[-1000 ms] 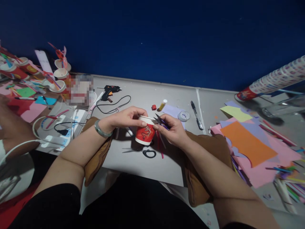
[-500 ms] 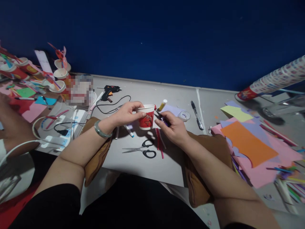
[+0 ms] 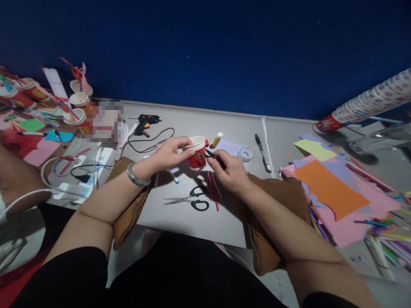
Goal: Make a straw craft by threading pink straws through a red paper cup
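Observation:
My left hand (image 3: 175, 152) is closed on a red paper cup (image 3: 196, 161) with a white rim, thumb across its near side and fingers behind. The cup is tilted, its mouth partly visible. A small red piece (image 3: 206, 143) sticks out at its right rim. In my right hand (image 3: 229, 169) is a slim dark pointed tool (image 3: 210, 153); my fingers cover most of it and its kind is unclear. The tip is at the cup's right side; contact cannot be made out. Below the hands lie black-handled scissors (image 3: 189, 200), slightly open, beside red strips (image 3: 212, 188).
Behind my hands are a black glue gun (image 3: 146, 123), a glue stick (image 3: 217, 139), a tape roll (image 3: 245, 154) and a black pen (image 3: 263, 153). Coloured paper (image 3: 330, 188) and stacked cups (image 3: 369, 98) are at right. A power strip (image 3: 86, 179) and another person's arm (image 3: 14, 171) are left.
The cup has tipped, showing more of its mouth, and sits slightly higher. The tool's tip has come closer to the cup's side. The whole view has shifted a little.

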Demonstrator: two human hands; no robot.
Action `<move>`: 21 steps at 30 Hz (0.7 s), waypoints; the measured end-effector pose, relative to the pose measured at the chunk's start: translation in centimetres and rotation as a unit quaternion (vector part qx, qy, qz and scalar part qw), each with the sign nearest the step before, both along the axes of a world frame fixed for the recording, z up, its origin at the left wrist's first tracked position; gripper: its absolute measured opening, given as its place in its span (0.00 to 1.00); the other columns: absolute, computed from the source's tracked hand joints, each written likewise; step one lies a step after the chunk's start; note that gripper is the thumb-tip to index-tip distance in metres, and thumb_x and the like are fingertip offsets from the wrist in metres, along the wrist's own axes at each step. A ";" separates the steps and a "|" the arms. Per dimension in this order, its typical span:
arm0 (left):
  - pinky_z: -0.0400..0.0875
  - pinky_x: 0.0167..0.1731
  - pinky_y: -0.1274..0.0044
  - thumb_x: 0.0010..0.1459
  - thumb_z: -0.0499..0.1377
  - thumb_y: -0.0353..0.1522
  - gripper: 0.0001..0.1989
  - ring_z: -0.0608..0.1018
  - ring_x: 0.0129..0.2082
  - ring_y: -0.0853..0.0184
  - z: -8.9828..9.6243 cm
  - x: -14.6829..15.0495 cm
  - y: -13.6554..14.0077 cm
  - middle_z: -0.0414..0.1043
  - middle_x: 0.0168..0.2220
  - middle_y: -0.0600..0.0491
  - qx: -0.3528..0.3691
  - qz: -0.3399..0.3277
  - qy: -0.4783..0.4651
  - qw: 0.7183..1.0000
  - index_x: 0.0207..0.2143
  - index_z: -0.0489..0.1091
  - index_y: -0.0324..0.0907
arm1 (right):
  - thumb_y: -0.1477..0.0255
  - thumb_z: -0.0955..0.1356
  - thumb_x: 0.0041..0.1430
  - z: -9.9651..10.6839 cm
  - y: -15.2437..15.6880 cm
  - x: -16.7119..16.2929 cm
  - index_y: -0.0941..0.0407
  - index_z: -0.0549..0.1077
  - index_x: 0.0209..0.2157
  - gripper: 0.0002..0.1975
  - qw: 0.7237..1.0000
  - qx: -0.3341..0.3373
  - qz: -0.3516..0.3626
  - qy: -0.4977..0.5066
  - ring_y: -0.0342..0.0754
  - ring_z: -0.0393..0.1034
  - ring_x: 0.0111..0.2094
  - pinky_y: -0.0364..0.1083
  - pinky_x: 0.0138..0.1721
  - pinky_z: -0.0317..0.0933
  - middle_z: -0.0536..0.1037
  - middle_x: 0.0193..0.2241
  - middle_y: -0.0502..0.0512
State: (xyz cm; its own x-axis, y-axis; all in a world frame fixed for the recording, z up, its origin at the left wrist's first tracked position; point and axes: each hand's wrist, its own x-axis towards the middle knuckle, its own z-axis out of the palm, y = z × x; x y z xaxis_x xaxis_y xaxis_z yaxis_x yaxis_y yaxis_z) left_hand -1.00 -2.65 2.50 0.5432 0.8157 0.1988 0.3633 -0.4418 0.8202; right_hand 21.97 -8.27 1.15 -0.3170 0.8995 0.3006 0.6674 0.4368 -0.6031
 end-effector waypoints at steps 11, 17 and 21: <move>0.65 0.38 0.75 0.62 0.58 0.37 0.11 0.73 0.34 0.68 0.3 0.1 -0.1 0.75 0.32 0.51 0.039 -0.012 0.043 0.998 0.32 0.73 0.38 | 0.54 0.56 0.72 -0.7 -0.4 0.0 0.57 0.74 0.39 0.25 0.989 0.036 -0.022 -0.141 0.48 0.68 0.25 0.45 0.28 0.47 0.77 0.25 0.56; 0.65 0.38 0.75 0.62 0.58 0.35 0.10 0.73 0.35 0.67 0.1 0.1 -0.1 0.74 0.31 0.51 0.098 -0.030 0.067 0.992 0.30 0.72 0.39 | 0.54 0.53 0.74 -0.7 -0.6 -0.2 0.58 0.74 0.38 0.28 0.973 0.079 -0.031 -0.216 0.48 0.68 0.23 0.45 0.27 0.42 0.78 0.24 0.58; 0.66 0.42 0.73 0.65 0.56 0.34 0.11 0.74 0.37 0.65 0.4 0.2 -0.2 0.75 0.32 0.51 0.140 -0.057 0.091 0.984 0.32 0.74 0.40 | 0.55 0.53 0.74 -0.4 -0.8 -0.5 0.59 0.73 0.39 0.27 0.962 0.069 -0.030 -0.263 0.48 0.68 0.24 0.46 0.26 0.40 0.79 0.27 0.60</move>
